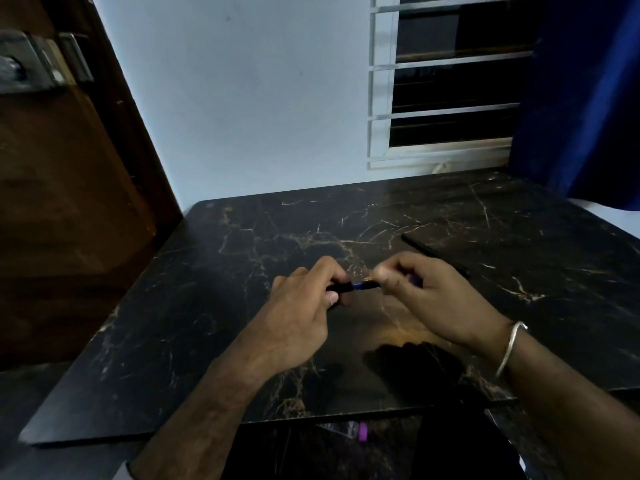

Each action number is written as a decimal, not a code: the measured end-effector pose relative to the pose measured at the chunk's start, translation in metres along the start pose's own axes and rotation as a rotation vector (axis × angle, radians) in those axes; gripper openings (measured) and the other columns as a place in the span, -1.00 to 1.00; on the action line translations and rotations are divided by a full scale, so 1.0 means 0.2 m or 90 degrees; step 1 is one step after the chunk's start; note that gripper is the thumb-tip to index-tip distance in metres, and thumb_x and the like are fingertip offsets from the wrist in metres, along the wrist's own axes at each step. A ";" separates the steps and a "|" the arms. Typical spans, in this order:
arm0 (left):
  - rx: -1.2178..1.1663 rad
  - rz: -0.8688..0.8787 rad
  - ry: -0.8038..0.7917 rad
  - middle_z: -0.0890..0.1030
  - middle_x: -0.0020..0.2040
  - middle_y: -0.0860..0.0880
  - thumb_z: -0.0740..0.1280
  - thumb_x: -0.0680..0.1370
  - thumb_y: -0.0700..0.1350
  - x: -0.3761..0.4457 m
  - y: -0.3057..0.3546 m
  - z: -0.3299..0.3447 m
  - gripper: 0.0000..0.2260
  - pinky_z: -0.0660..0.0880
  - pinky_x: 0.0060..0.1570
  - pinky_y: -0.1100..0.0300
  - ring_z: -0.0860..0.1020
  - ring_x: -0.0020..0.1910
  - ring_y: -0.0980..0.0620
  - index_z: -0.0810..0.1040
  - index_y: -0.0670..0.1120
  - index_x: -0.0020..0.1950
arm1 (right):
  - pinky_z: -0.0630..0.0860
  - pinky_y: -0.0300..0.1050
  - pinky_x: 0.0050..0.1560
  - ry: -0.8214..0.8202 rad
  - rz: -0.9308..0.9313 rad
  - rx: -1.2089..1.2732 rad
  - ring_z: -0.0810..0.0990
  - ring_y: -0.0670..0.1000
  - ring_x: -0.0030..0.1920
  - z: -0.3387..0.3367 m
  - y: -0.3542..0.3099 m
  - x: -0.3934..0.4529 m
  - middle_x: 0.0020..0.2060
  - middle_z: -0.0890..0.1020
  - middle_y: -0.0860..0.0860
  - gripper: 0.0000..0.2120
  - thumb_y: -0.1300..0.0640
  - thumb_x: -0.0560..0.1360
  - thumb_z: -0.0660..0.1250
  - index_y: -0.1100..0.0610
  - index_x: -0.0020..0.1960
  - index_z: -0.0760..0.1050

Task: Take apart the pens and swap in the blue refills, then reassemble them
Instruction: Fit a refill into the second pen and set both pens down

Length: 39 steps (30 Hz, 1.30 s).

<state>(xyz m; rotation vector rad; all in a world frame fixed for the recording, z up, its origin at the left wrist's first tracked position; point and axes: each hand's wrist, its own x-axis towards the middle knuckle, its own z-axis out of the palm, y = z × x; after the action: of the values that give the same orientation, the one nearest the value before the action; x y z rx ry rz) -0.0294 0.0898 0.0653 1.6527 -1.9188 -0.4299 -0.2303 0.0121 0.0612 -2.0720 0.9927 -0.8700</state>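
Note:
Over the middle of the dark marble table [242,244], both hands meet around one pen. My left hand [304,313] grips the black pen barrel [341,288], which lies level. A blue refill [363,285] with a brass-coloured tip shows in the gap between the hands. My right hand [426,299] pinches that front end, and a bit of purple shows between its fingers. Whether the tip piece is joined to the barrel is hidden by the fingers. A second black pen [434,252] lies on the table behind my right hand.
A small clear item with a purple cap [362,432] lies below the table's near edge. A wooden door [69,202] stands at the left, a barred window [450,81] and a blue curtain [581,98] at the back right. My right wrist carries a metal bangle [509,348].

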 end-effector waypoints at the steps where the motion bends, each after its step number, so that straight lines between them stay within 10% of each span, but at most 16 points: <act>1: 0.000 0.000 0.003 0.60 -0.06 0.23 0.22 0.66 -0.20 0.00 0.00 0.00 -0.77 0.37 0.08 0.12 0.46 0.02 0.25 0.42 0.18 0.08 | 0.49 -0.28 -0.22 -0.020 -0.020 -0.015 0.57 -0.19 -0.21 0.00 0.01 0.00 -0.16 0.62 -0.15 -0.71 -0.22 0.38 0.38 -0.10 0.00 0.54; 3: 0.002 0.005 0.002 0.61 -0.06 0.24 0.22 0.65 -0.21 0.00 0.01 0.00 -0.75 0.39 0.11 0.10 0.46 0.04 0.25 0.42 0.19 0.08 | 0.57 -0.15 -0.15 -0.029 -0.051 -0.009 0.60 -0.11 -0.17 0.00 0.00 -0.01 -0.13 0.63 -0.09 -0.79 -0.05 0.39 0.47 -0.05 -0.02 0.54; 7: -0.003 -0.005 -0.004 0.63 -0.01 0.21 0.22 0.66 -0.20 0.00 0.00 -0.01 -0.77 0.44 0.18 -0.03 0.50 0.09 0.17 0.42 0.18 0.09 | 0.45 -0.36 -0.37 -0.014 0.010 0.041 0.58 -0.22 -0.35 0.00 -0.02 0.00 -0.33 0.66 -0.15 -0.45 -0.41 0.35 0.17 0.05 -0.15 0.62; 12: 0.007 -0.006 -0.007 0.61 -0.01 0.18 0.22 0.65 -0.20 0.00 0.01 -0.01 -0.75 0.44 0.16 -0.01 0.48 0.08 0.16 0.42 0.20 0.10 | 0.43 -0.34 -0.23 -0.021 -0.069 -0.011 0.53 -0.23 -0.27 0.00 -0.02 -0.01 -0.21 0.61 -0.13 -0.86 0.01 0.42 0.46 -0.01 -0.05 0.57; 16: 0.005 -0.003 -0.009 0.59 -0.05 0.23 0.21 0.66 -0.20 0.00 0.00 -0.01 -0.77 0.40 0.07 0.08 0.48 0.05 0.17 0.42 0.17 0.08 | 0.40 -0.35 -0.37 -0.026 -0.025 -0.006 0.49 -0.25 -0.40 0.00 -0.02 -0.01 -0.34 0.61 -0.09 -0.61 -0.30 0.42 0.23 0.00 -0.13 0.62; 21: 0.014 0.009 -0.015 0.58 -0.05 0.22 0.22 0.65 -0.20 0.00 0.02 -0.01 -0.77 0.41 0.13 0.06 0.46 0.04 0.22 0.43 0.16 0.10 | 0.56 -0.19 -0.11 0.001 -0.071 0.003 0.62 -0.10 -0.16 0.02 -0.02 -0.02 -0.19 0.67 -0.04 -0.89 0.14 0.40 0.49 0.04 -0.09 0.61; 28: 0.014 0.029 -0.030 0.54 -0.07 0.18 0.21 0.66 -0.18 -0.02 0.03 0.02 -0.82 0.49 0.13 -0.04 0.50 0.02 0.12 0.40 0.13 0.09 | 0.50 -0.03 -0.32 -0.008 -0.009 -0.063 0.53 -0.10 -0.46 0.05 -0.03 -0.02 -0.44 0.62 0.06 -0.44 -0.40 0.42 0.13 0.05 -0.29 0.60; 32: 0.020 0.021 -0.009 0.55 -0.11 0.24 0.23 0.65 -0.23 -0.01 0.02 0.01 -0.77 0.41 0.12 0.08 0.47 0.01 0.22 0.42 0.14 0.08 | 0.56 -0.20 -0.08 -0.023 -0.048 0.016 0.60 -0.13 -0.11 0.03 0.00 -0.02 -0.11 0.64 -0.10 -0.67 -0.18 0.30 0.47 -0.07 -0.01 0.56; 35: 0.022 0.027 -0.017 0.56 -0.11 0.21 0.23 0.65 -0.22 -0.01 0.01 0.01 -0.78 0.40 0.05 0.11 0.48 -0.02 0.19 0.42 0.15 0.05 | 0.54 -0.12 -0.12 0.014 -0.085 0.004 0.62 -0.10 -0.21 0.04 0.00 -0.03 -0.24 0.67 -0.04 -0.91 0.04 0.43 0.45 0.05 -0.14 0.61; 39: -0.004 0.014 -0.019 0.62 -0.05 0.16 0.22 0.66 -0.20 -0.01 0.00 0.01 -0.81 0.49 0.00 0.05 0.53 0.01 0.09 0.43 0.12 0.06 | 0.51 -0.10 -0.20 0.003 -0.039 -0.063 0.61 -0.06 -0.28 0.04 -0.01 -0.01 -0.33 0.65 0.00 -0.51 -0.33 0.42 0.16 0.06 -0.22 0.59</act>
<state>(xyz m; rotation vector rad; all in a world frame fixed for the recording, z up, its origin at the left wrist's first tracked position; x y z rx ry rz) -0.0307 0.0909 0.0645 1.6277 -1.9528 -0.4537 -0.2242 0.0167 0.0572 -2.1951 0.9967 -0.8733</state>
